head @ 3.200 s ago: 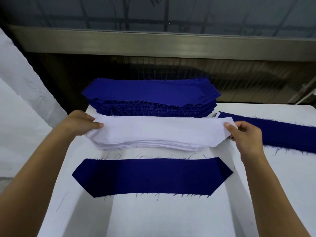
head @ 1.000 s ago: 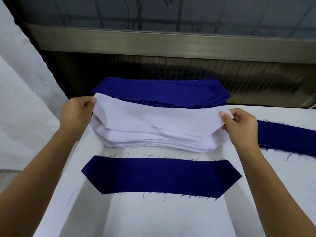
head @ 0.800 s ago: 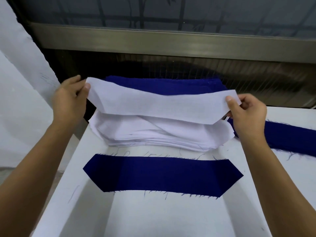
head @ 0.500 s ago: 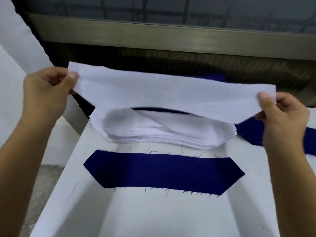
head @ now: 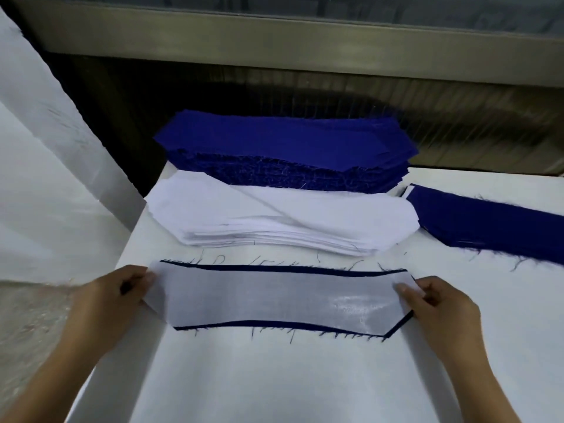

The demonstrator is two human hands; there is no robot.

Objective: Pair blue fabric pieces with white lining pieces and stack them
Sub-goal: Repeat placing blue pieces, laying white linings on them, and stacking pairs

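Left hand (head: 113, 297) and right hand (head: 439, 306) pinch the ends of a sheer white lining strip (head: 280, 297) atop a blue fabric strip (head: 259, 324); uneven release could skew it.

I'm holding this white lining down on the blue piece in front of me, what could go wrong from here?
1. Skewed pair: the white lining piece overhangs at the left hand, while the blue fabric piece shows bare at its near right corner; letting go now may lock that in.
2. The lining looks thin, so it may slide when the pair is carried to the blue pile on the right.
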